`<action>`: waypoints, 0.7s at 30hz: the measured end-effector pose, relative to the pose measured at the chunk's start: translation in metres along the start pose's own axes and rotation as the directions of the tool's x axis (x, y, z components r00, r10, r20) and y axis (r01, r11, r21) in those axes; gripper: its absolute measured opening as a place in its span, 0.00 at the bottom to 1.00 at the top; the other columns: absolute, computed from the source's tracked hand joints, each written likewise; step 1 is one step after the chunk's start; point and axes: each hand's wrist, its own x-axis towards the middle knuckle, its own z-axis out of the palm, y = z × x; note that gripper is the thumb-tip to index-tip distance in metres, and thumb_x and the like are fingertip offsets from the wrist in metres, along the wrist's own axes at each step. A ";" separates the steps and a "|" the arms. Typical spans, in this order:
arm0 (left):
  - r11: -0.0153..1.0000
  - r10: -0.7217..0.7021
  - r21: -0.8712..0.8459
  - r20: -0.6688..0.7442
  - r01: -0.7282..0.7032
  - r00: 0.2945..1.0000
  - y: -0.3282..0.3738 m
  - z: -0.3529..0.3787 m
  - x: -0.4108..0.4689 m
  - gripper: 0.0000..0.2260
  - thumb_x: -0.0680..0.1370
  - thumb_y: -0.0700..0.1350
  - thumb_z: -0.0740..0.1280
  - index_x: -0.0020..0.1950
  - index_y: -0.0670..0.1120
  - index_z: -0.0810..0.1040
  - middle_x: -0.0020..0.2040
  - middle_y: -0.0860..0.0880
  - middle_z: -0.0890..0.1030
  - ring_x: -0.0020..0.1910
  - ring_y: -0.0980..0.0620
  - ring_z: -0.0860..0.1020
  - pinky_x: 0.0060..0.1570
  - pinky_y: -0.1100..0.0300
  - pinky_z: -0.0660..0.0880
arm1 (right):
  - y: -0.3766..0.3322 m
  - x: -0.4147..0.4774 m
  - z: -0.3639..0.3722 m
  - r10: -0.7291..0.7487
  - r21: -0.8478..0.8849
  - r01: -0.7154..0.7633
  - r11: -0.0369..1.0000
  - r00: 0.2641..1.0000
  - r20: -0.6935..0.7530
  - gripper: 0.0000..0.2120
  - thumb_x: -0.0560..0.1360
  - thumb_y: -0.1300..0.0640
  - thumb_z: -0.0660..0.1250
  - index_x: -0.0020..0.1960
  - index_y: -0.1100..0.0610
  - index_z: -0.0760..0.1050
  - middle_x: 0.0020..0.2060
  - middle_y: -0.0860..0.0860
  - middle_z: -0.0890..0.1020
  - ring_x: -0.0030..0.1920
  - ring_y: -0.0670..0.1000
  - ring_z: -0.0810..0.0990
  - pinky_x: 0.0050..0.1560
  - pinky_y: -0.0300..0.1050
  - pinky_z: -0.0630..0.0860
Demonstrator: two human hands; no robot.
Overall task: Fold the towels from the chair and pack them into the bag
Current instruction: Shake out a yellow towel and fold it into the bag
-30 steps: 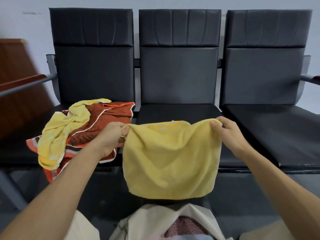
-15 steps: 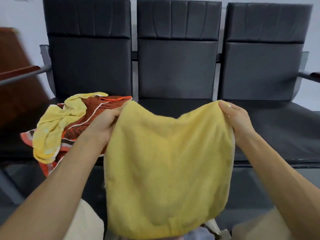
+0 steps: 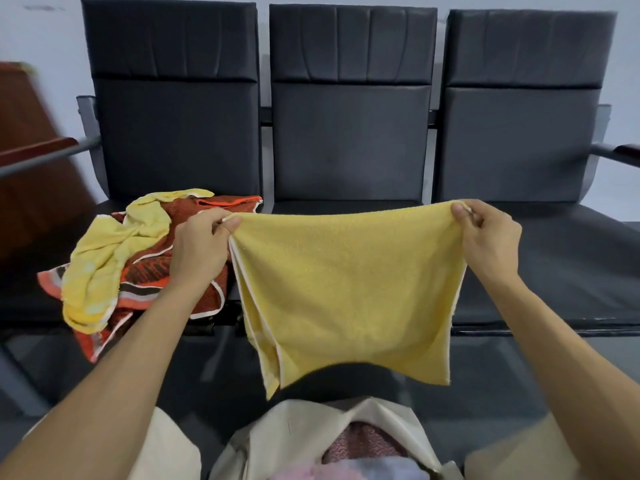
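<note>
Two hands up and apart, each pinching a top corner of the yellow towel (image 3: 346,289).

The left hand (image 3: 202,247) is held out in front with its back to the camera. Its thumb lies flat on top and its fingers are curled under, nipping the towel's top left corner. The right hand (image 3: 488,240) does the same at the top right corner, thumb on the near side and fingers bent round behind. Both hands are at about the same height and well apart. Both arms are bare. The left arm reaches up from the bottom left, the right arm from the bottom right, and both are almost straight.
</note>
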 end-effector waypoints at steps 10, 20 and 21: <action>0.999 -0.025 -0.028 0.057 0.027 0.998 0.004 0.003 -0.001 0.04 0.78 0.41 0.67 0.49 0.44 0.82 0.36 0.48 0.82 0.32 0.54 0.81 0.40 0.59 0.80 | -0.004 0.000 -0.002 0.124 0.108 -0.122 0.987 0.992 -0.012 0.11 0.78 0.51 0.67 0.57 0.53 0.82 0.40 0.47 0.81 0.45 0.46 0.78 0.47 0.40 0.71; 0.823 -0.358 -0.394 0.200 0.410 0.912 0.017 0.010 -0.002 0.05 0.78 0.38 0.66 0.53 0.44 0.78 0.48 0.46 0.80 0.39 0.52 0.79 0.36 0.61 0.80 | 0.005 0.004 -0.003 0.262 0.327 -0.259 0.909 0.964 0.035 0.09 0.78 0.58 0.68 0.56 0.57 0.82 0.50 0.50 0.83 0.50 0.45 0.79 0.49 0.36 0.74; 0.771 -0.392 -0.453 0.215 0.447 0.894 0.018 0.011 -0.002 0.05 0.79 0.38 0.66 0.54 0.44 0.78 0.47 0.45 0.80 0.39 0.51 0.79 0.39 0.56 0.80 | 0.006 0.005 -0.003 0.267 0.342 -0.264 0.902 0.963 0.038 0.10 0.78 0.59 0.67 0.58 0.57 0.81 0.50 0.49 0.82 0.50 0.44 0.78 0.48 0.34 0.73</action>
